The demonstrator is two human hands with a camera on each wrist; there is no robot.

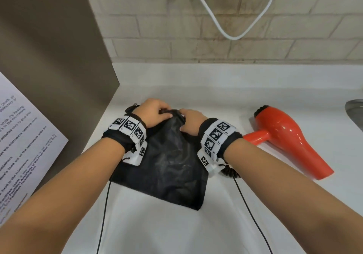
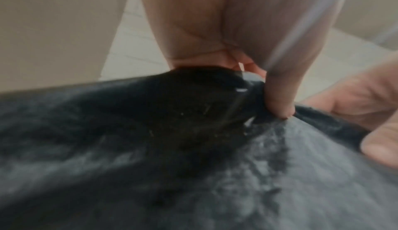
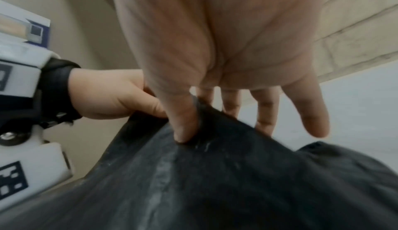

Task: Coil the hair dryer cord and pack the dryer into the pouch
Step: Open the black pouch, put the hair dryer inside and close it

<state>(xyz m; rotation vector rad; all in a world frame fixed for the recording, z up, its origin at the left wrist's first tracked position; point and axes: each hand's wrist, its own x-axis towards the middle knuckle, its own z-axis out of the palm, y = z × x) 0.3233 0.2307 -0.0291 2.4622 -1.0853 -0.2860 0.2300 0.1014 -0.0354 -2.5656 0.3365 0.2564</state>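
Note:
A black fabric pouch lies flat on the white counter in front of me. My left hand grips the gathered far rim of the pouch, thumb pressed into the cloth. Beside it, my right hand pinches the same rim between thumb and forefinger, its other fingers spread behind the pouch. The red hair dryer lies on its side to the right, apart from both hands. Part of its black coiled cord shows under my right wrist.
A brown panel rises at the left with a printed notice on it. A tiled wall with a hanging white cable closes the back. A metal sink edge shows at far right. Thin black wires trail from my wristbands.

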